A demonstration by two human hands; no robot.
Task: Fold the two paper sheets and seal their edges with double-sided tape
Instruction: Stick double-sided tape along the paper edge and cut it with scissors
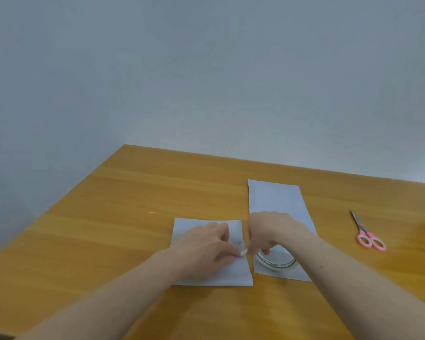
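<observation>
Grip: our left hand (206,244) and right hand (268,231) pinch one short tape strip (243,252) between fingertips
Direction: folded paper (233,273) lies directly beneath us
Roll: tape roll (277,263) just right, on the long sheet (275,197)

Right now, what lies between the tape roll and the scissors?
In the head view, the right forearm crosses there; beyond it, only bare table separates the tape roll from the scissors.

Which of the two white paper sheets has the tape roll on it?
The longer white paper sheet on the right; the white tape roll rests on its near end.
</observation>
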